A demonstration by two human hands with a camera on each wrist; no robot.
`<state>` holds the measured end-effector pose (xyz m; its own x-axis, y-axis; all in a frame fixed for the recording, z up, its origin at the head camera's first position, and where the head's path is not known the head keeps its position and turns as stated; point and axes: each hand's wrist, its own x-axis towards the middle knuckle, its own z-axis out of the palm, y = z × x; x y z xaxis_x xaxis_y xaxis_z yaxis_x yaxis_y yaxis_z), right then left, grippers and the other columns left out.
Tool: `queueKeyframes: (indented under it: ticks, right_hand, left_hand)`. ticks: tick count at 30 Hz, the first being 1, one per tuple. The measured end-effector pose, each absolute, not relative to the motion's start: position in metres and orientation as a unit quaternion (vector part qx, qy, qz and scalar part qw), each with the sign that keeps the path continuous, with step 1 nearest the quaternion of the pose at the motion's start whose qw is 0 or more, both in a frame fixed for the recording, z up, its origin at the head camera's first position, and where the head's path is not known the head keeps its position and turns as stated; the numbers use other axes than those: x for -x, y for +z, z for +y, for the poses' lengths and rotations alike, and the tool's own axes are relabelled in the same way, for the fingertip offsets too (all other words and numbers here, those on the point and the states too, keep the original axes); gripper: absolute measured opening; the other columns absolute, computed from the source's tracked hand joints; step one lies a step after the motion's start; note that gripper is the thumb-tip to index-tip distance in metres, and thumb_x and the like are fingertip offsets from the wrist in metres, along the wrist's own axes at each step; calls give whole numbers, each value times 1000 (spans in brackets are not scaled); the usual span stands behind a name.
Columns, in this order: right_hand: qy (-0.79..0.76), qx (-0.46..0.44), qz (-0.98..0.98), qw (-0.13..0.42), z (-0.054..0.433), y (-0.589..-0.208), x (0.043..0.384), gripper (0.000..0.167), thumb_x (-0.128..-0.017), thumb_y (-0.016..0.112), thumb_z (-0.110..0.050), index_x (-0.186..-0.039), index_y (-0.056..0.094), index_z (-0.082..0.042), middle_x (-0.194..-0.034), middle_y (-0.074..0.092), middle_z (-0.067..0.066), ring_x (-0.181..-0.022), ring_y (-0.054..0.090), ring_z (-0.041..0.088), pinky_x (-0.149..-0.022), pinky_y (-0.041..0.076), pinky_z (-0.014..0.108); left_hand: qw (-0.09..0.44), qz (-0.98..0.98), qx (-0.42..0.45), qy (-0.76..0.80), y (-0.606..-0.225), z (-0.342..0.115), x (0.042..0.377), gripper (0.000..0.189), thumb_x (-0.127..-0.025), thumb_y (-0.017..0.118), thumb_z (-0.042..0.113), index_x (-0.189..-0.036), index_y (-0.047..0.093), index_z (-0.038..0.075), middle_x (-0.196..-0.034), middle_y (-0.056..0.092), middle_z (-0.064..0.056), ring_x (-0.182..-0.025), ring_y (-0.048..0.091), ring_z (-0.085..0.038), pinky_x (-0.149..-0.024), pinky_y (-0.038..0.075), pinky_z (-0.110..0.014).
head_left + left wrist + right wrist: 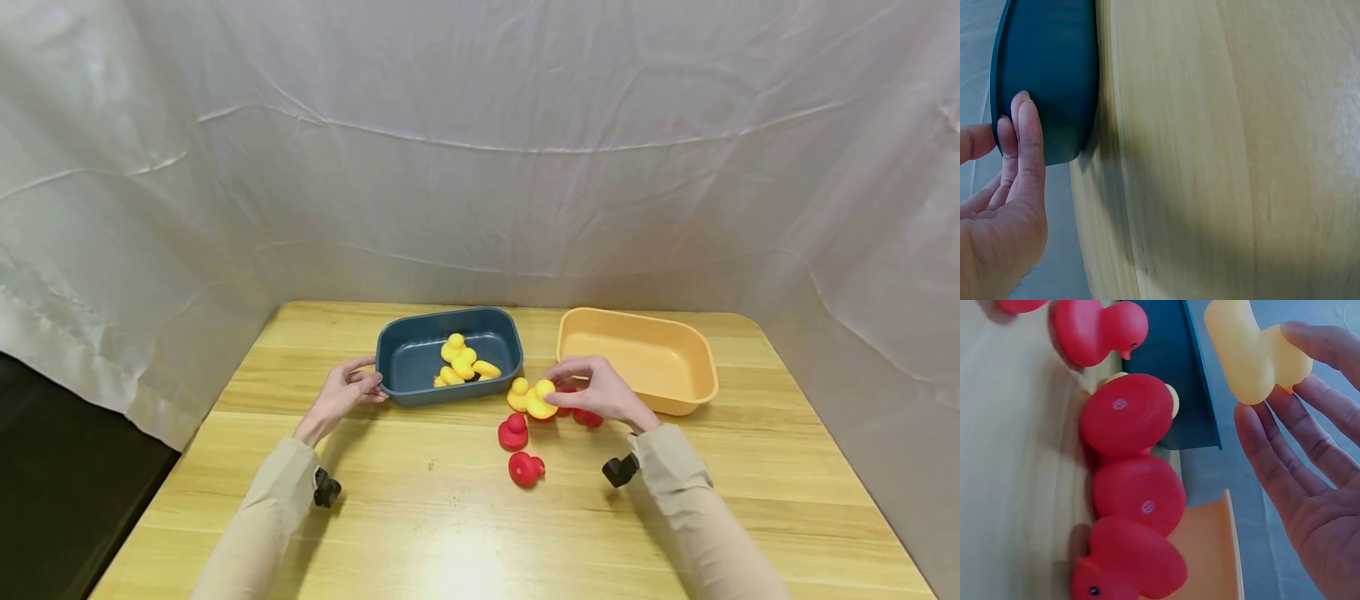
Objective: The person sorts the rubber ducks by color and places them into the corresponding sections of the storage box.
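My left hand (345,395) grips the left end of a dark blue bin (442,398), its thumb at the rim and its fingers against the outer wall (1054,125). Several yellow rubber ducks (463,363) lie inside that bin. Between the thumb and fingertips of my right hand (603,390) is a yellow rubber duck (1241,356), pinched by the head and raised above the red ducks. Another yellow duck (517,397) sits by the bin's right front corner. Red rubber ducks (1129,415) are clustered below my right hand, some tipped with their bases showing.
A light orange bin (678,367) stands at the back right, behind my right hand. Two red ducks, one upright (513,432) and one tipped over (525,469), lie in front of the blue bin. Grey fabric (480,208) hangs behind the wooden table (390,517).
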<state>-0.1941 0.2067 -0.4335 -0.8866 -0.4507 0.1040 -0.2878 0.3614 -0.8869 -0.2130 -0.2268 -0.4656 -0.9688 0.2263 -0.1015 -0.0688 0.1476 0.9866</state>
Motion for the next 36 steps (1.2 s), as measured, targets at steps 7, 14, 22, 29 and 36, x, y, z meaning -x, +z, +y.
queueKeyframes:
  ticks: [7,14,22,29,36]
  right_hand:
    - [-518,231,819,80,198,-423,204,33,-82,83,-10,-112,74,0,-108,74,18,-97,70,20,-95,61,33]
    - [-502,233,829,79,187,-415,216,33,-84,82,-14,-114,74,-2,-109,74,16,-98,69,24,-92,61,27]
    - [-495,216,838,77,175,-409,231,31,-85,82,-18,-112,75,-5,-108,75,13,-98,69,22,-96,60,34]
    - [-491,221,839,75,167,-405,242,32,-85,82,-17,-113,74,-5,-108,74,13,-98,70,24,-97,60,38]
    - [-483,223,844,65,161,-404,254,34,-85,82,-18,-113,74,-3,-108,75,15,-99,72,26,-96,61,41]
  left_hand:
    - [115,748,-47,652,-466,-227,213,57,-102,54,3,-150,29,-15,-87,70,-2,-76,72,-9,-83,64,-32]
    - [116,751,-45,648,-465,-227,214,57,-102,54,4,-150,29,-14,-86,69,-1,-77,72,-10,-81,64,-29]
    - [118,751,-46,648,-465,-227,213,57,-102,54,4,-150,29,-14,-85,68,1,-78,73,-11,-82,64,-30]
    - [120,748,-47,651,-466,-227,214,57,-102,54,4,-150,30,-14,-85,69,0,-77,73,-10,-83,64,-31]
    - [119,748,-51,651,-466,-226,215,57,-102,54,4,-149,29,-15,-87,70,-2,-77,73,-10,-82,64,-30]
